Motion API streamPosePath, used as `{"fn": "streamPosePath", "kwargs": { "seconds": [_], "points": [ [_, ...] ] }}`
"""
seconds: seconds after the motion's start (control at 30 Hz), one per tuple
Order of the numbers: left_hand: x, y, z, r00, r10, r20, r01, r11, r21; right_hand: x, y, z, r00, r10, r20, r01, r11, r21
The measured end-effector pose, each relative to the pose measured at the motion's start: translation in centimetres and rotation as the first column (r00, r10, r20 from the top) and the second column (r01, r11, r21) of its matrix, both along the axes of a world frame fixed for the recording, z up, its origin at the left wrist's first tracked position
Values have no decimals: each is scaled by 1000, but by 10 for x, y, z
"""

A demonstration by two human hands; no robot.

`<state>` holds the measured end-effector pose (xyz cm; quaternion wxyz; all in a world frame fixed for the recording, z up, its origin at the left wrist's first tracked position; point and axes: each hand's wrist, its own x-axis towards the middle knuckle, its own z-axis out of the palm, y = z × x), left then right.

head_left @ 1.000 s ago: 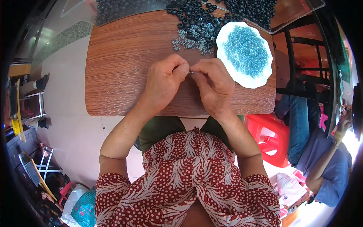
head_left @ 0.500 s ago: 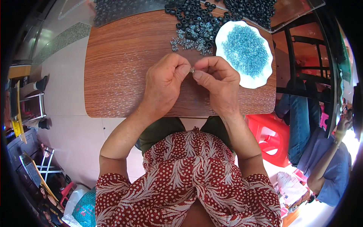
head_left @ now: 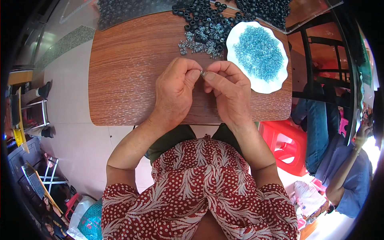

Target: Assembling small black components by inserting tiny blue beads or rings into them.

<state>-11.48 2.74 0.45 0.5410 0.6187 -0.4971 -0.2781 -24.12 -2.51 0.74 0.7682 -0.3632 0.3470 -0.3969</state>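
A tiny coiled metal spring is pinched between my two hands, over the middle of the wooden table. My left hand has thumb and forefinger closed at its left end. From the other side, my right hand grips it with thumb and fingertips, which partly hide it. Beyond my hands lies a loose pile of similar springs, running into a heap of black round beads with holes. A white scalloped plate to the right holds many small clear bluish pieces, too small to name.
The brown wood-grain table ends just before my lap. Clear plastic trays of black beads stand at the far edge. A red plastic stool is at the right, near another person in blue. A dark metal frame stands beside the table.
My right fingers have shifted slightly left and curled differently around the small spring. My left hand has barely moved. The whole view has drifted very slightly.
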Motion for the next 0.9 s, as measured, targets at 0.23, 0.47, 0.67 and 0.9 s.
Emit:
{"fn": "streamPosePath", "kwargs": {
  "seconds": [0.23,0.47,0.67,0.9],
  "points": [
    [7,2,8,880,-114,-461,198,970,139,-2,7,0,993,-69,-95,49,979,-196],
    [15,3,3,667,-131,-733,316,941,118,-2,12,-2,991,-67,-113,31,956,-291],
    [10,6,7,738,-163,-655,266,962,60,-1,13,-3,983,-105,-148,9,844,-536],
    [10,7,9,770,-197,-607,252,968,6,-5,12,-3,989,-56,-136,-25,846,-532]
  ]
}}
